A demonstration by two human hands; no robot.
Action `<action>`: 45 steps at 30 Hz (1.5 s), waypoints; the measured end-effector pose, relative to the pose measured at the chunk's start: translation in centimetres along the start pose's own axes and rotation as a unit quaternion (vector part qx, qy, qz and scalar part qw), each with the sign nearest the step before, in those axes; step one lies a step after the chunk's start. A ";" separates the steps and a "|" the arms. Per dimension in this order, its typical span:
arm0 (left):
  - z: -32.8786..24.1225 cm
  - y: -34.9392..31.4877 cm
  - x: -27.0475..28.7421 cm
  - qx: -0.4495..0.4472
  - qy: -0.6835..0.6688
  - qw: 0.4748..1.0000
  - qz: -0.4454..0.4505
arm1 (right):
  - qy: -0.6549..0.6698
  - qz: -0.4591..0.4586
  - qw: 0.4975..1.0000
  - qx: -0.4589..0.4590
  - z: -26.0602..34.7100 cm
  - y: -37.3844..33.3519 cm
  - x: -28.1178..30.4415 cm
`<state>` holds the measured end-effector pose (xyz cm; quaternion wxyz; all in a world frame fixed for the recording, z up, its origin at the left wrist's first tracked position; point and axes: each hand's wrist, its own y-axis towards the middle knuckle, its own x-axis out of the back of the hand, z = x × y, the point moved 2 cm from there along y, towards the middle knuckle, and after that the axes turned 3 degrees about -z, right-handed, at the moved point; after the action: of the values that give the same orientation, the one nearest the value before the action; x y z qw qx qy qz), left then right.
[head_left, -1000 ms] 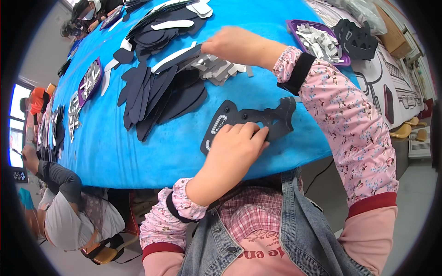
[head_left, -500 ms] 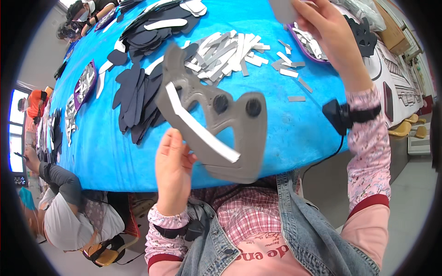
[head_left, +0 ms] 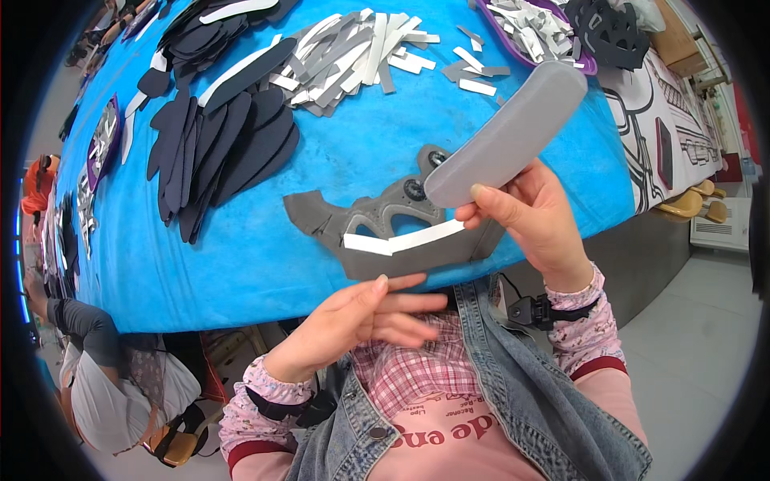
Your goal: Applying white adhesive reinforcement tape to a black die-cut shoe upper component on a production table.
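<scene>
A flat, rounded grey pad [head_left: 521,124], long and slightly curved, is pinched at its lower edge between the thumb and fingers of my right hand [head_left: 539,220]. Beneath it on the table lies a dark grey foam panel [head_left: 377,264] with cut-out openings and round black dots. White strips [head_left: 429,235] run along the panel in a shallow angle. The pad and my right hand cover the panel's right part. My left hand [head_left: 353,322] is at the panel's near edge, fingers stretched and apart, holding nothing; whether its thumb touches the edge I cannot tell.
The blue-covered table [head_left: 241,264] holds a stack of dark oval pads [head_left: 233,152] and a heap of white and grey strips [head_left: 353,60]. A purple tray [head_left: 592,62] of strips stands at the far right beside black cut-out panels [head_left: 609,32]. Someone sits at the left [head_left: 112,393].
The grey panel has come down from my left hand onto the table, and that hand has let go. My right hand has brought the grey pad from the far right to above the panel.
</scene>
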<state>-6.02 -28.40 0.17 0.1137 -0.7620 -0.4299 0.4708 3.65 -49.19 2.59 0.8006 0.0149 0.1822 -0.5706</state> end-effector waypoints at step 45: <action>-3.2 -0.4 2.0 -0.378 0.547 0.657 -0.357 | -0.491 -0.028 0.836 0.241 -1.9 -2.4 4.4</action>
<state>-3.28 -25.88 0.88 0.1899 -0.6474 -0.6697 -0.3104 2.12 -53.59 -0.06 0.7395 -0.0801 -0.3781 -0.5511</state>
